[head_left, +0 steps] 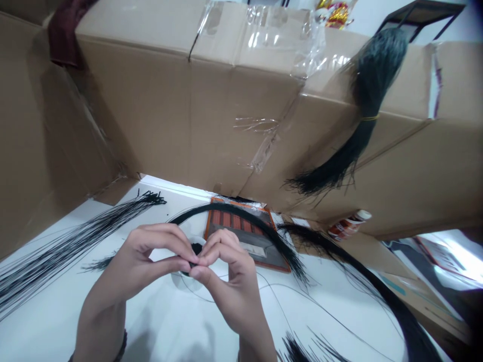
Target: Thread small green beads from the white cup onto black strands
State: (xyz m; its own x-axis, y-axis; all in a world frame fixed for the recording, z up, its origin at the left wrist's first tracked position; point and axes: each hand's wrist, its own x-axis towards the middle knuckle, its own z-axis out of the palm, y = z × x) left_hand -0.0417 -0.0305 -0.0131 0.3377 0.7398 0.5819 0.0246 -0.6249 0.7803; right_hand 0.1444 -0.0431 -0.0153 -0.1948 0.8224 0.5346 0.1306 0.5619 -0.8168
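My left hand point(151, 256) and my right hand point(230, 266) meet fingertip to fingertip above the white table. Both are closed in a pinch. What lies between the fingertips is too small and covered to make out. Just beneath them stands a small pale cup point(184, 284), partly hidden, with something black inside. Thin dark strands point(277, 296) curve over the table from behind my right hand. Behind both hands a bundle of black strands point(234, 207) arches over an orange-edged picture point(260, 251).
More dark strand bundles lie left point(75, 241), right point(388, 289) and at the front edge point(296, 349). One tied bundle point(372, 90) hangs over the cardboard wall point(211, 120) at the back. A red-brown bottle with a white cap point(349, 225) rests at the wall's foot.
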